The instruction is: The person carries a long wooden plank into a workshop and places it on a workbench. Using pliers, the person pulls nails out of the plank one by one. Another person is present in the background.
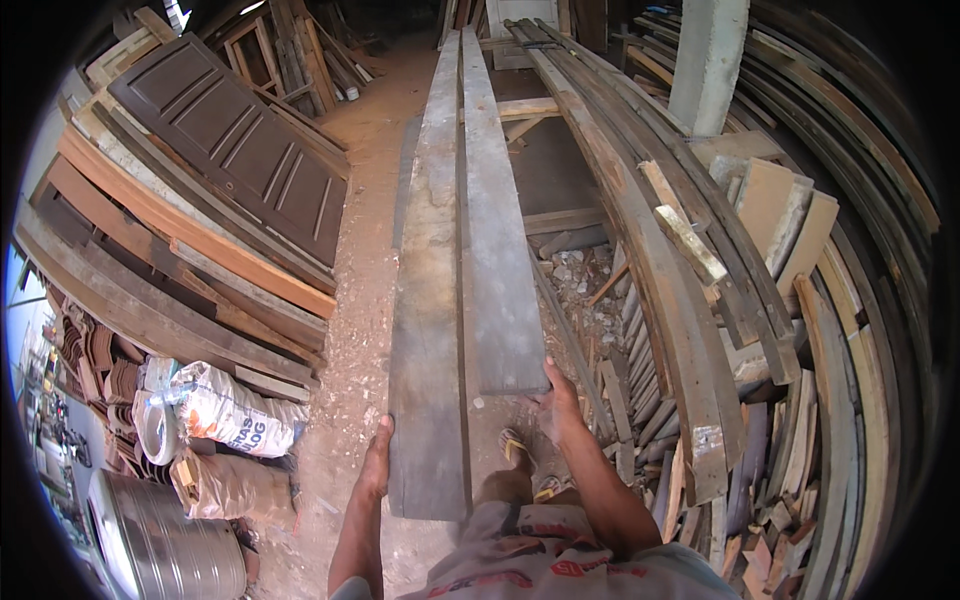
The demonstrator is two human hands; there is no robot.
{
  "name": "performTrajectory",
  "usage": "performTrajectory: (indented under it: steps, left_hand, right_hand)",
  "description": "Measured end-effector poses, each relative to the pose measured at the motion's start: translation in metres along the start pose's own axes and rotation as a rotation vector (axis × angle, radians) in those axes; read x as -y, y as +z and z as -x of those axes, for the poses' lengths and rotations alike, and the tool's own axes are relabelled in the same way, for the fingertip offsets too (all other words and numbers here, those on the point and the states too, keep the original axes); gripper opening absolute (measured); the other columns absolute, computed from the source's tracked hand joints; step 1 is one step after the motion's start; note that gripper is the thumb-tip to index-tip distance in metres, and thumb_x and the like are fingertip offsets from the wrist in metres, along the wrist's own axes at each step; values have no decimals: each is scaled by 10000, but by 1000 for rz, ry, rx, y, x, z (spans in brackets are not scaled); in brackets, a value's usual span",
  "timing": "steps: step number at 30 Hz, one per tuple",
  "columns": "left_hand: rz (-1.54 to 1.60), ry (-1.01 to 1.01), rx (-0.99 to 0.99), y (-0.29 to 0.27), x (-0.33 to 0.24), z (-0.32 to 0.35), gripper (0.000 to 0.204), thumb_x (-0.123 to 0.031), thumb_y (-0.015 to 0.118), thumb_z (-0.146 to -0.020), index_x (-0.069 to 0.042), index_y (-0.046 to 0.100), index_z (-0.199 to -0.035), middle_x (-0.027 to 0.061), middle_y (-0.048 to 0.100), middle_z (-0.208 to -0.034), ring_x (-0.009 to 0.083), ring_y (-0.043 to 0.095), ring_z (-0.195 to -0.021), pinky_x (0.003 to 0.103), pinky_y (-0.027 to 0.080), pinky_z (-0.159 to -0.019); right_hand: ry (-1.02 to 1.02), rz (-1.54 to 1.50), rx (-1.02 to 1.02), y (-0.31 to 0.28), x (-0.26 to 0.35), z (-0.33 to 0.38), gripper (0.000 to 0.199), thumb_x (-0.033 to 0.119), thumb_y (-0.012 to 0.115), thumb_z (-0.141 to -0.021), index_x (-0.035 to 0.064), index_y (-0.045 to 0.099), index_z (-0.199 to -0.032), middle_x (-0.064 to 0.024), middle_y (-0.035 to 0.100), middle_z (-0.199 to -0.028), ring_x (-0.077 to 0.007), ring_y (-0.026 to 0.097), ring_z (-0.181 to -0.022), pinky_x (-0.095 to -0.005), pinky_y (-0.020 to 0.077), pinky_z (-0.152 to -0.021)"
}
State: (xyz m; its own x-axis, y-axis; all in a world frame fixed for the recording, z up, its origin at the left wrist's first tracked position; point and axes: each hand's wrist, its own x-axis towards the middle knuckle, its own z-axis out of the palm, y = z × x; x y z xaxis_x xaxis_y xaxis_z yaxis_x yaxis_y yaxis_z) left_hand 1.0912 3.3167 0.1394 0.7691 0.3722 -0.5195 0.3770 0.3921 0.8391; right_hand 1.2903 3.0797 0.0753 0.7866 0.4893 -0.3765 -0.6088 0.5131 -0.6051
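Two long, weathered wooden planks stretch away from me side by side, with a narrow dark gap between them. My left hand point(378, 455) grips the outer edge of the left plank point(428, 300) near its close end; its thumb shows at the edge and its fingers are hidden beneath. The greyer right plank point(505, 250) ends farther from me. At its near right corner, my right hand point(560, 405) is closed, thumb along the side and fingers partly under the end. The planks' far ends reach the back, by a wooden crosspiece point(525, 110).
On the right lie long stacked beams point(650, 270), a concrete post point(708, 70) and wood scraps. Leaning at left are a dark panelled door point(235, 140) and boards. Below them are a white sack point(225, 405), roof tiles and a metal drum point(165, 535). Rubble point(575, 290) covers ground beside the planks.
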Motion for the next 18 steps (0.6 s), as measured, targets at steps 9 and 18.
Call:
performTrajectory:
  steps: [9, 18]
  left_hand:
    - [-2, 71, -51, -6, 14, -5, 851, -655, 407, -956, 96, 475, -1350, 209, 585, -1276, 271, 577, -1166, 374, 455, -995]
    - [11, 99, -56, -6, 11, -3, 806, -601, 414, -978, 108, 462, -1359, 217, 565, -1303, 273, 543, -1199, 375, 417, -1026]
  right_hand:
    - [119, 170, -1, 1, 11, -14, 618, 396, 717, -876, 1, 499, -1299, -138, 565, -1261, -297, 579, -1151, -502, 488, -975]
    - [75, 198, -42, 7, 38, 3, 681, 355, 694, -896, -49, 416, -1369, -192, 494, -1349, -349, 511, -1238, -525, 457, -1035]
